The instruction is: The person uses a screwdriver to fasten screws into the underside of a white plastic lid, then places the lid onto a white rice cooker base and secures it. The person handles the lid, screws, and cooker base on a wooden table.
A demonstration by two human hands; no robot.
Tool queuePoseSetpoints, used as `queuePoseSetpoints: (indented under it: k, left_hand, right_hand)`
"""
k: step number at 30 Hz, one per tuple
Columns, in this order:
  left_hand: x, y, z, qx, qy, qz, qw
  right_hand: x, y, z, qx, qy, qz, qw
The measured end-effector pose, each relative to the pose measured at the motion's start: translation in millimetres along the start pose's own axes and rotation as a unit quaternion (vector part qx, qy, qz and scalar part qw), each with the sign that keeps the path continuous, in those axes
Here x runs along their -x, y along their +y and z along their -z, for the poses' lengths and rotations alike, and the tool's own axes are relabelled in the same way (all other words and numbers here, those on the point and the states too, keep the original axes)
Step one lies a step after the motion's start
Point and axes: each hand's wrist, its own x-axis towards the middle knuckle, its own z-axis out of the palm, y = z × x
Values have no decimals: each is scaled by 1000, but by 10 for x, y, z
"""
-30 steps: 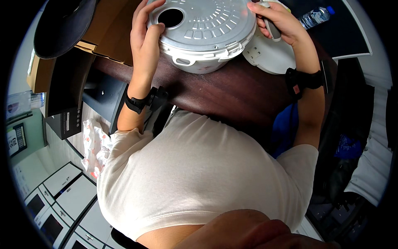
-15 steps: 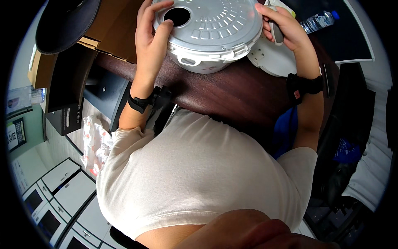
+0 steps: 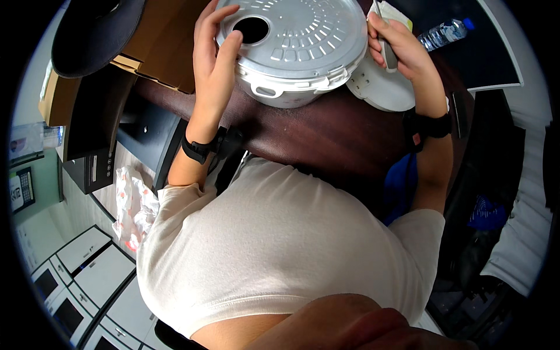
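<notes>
A round grey-white appliance part (image 3: 297,49), with slots and one round hole in its flat face, rests on a dark brown table (image 3: 326,131). My left hand (image 3: 214,61) lies against its left side, fingers spread near the hole. My right hand (image 3: 399,49) is at its right rim, closed around a slim grey tool (image 3: 385,46). A white round lid-like piece (image 3: 382,87) lies under my right hand.
A cardboard box (image 3: 163,41) and a dark round object (image 3: 96,32) sit at the left. A plastic water bottle (image 3: 443,34) lies at the far right. A black cabinet (image 3: 93,134) and a crumpled white bag (image 3: 134,204) are beside my left side.
The appliance part has shifted slightly up and away in view. My right hand with the tool has moved closer to its right rim; my left hand stays on its left side.
</notes>
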Motion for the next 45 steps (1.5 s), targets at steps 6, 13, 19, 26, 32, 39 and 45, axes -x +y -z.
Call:
queuePoseSetpoints:
  k: [6,13,19,26,32,39,45]
  left_hand:
    - [99,-58,76,44,26,36,998]
    - [190,-37,178,-24,3,-57,998]
    - [248,-15,273,-105,4,-144,984]
    - [368,246,202,-44,27,-144,988]
    - [376,779,-304,-33,13,-210,977]
    - [448,808,-444,-139,0,-119,983]
    - [591,633,-241,-156,15,-120,980]
  right_hand:
    - [733,125,204,-40,84,-39,995]
    - [1693,553,325,-116,165,-23,979]
    - [1940,1113,428,-285,143,42,947]
    - [1844,1351,491,-376,177,131,900]
    - [2156,1535,864,-429,454,179,760]
    - [2340,1741,1080,-456,475,203,725]
    - [2207,1663,958,-372,455,109,801]
